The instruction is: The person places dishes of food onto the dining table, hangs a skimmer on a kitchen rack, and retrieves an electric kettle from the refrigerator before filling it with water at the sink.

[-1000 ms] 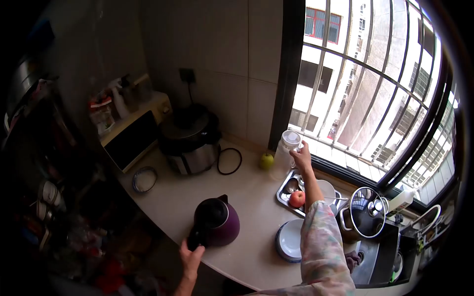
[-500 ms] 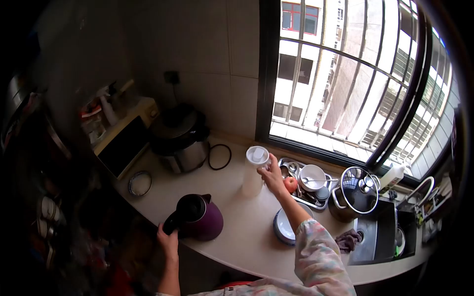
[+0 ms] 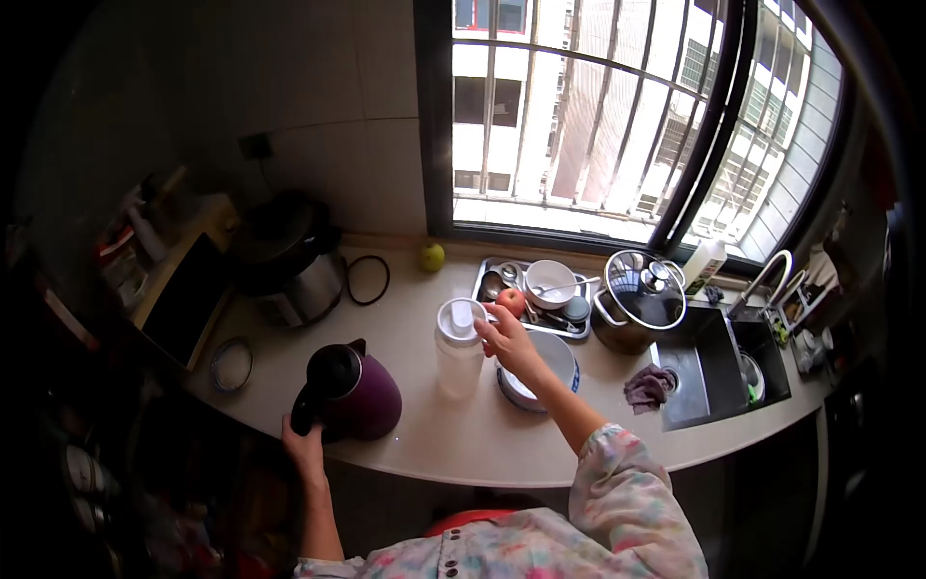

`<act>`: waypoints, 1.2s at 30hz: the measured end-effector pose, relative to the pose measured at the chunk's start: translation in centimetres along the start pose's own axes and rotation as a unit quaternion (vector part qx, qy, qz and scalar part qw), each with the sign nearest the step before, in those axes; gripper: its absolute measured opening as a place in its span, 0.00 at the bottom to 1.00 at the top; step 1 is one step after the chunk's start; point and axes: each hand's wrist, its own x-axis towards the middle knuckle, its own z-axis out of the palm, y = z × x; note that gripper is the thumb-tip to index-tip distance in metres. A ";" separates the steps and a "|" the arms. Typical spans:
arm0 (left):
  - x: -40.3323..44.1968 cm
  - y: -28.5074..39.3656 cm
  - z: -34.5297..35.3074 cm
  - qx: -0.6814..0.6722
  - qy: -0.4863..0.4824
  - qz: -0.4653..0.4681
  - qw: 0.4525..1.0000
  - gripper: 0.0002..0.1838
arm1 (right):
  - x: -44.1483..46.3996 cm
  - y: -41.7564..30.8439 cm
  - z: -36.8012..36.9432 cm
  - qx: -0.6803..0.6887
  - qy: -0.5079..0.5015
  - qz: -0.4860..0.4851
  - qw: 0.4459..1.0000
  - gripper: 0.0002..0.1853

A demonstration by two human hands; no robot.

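A purple electric kettle (image 3: 371,398) with a black lid and handle is near the counter's front edge. My left hand (image 3: 305,446) is closed round the lower part of its handle. My right hand (image 3: 509,343) grips the side handle of a clear water pitcher (image 3: 459,369) with a white lid, to the right of the kettle. Whether the pitcher's base touches the counter I cannot tell. Partly behind my right forearm, white bowls (image 3: 552,359), the lower one blue-patterned, sit stacked on the counter.
Behind the pitcher, a metal tray (image 3: 581,334) holds a red apple (image 3: 510,303), a white bowl (image 3: 551,283) and spoons. A lidded pot (image 3: 625,328) stands beside the sink (image 3: 690,372). A green apple (image 3: 431,256), a rice cooker (image 3: 289,275) and a glass dish (image 3: 232,366) are further left.
My right hand has brought the pitcher nearer to me, beside the stacked bowls. My left hand stays on the kettle's handle. The view has turned right, and the green apple now shows.
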 end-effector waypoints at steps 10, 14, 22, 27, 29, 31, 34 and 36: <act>-1.8 1.4 0.0 -0.001 -0.024 -0.019 1.000 0.16 | 1.9 0.1 1.7 -0.072 0.049 -0.045 0.995 0.24; -1.2 1.1 -1.3 -0.024 -0.089 0.000 0.996 0.21 | 0.1 0.7 -5.2 -0.287 0.125 -0.118 0.943 0.15; -4.7 8.4 1.8 -0.081 -0.038 0.149 0.985 0.16 | -6.5 7.2 -12.3 -0.370 0.181 0.223 0.884 0.15; -6.1 8.3 9.5 -0.186 -0.225 0.004 0.956 0.28 | -9.7 8.1 -13.4 -0.098 0.248 0.197 0.943 0.18; -5.7 6.6 12.5 -0.164 -0.279 -0.088 0.942 0.39 | -13.9 7.9 -15.4 0.078 0.201 0.188 0.958 0.18; -5.5 6.9 15.5 -0.201 -0.310 -0.213 0.904 0.46 | -17.5 9.1 -17.3 0.136 0.246 0.286 0.916 0.15; -5.3 6.9 19.3 -0.276 -0.344 -0.342 0.830 0.54 | -22.1 10.6 -19.5 0.320 0.379 0.257 0.829 0.11; -5.0 4.5 22.6 -0.311 -0.364 -0.343 0.808 0.57 | -24.1 9.0 -20.0 0.260 0.396 0.253 0.844 0.10</act>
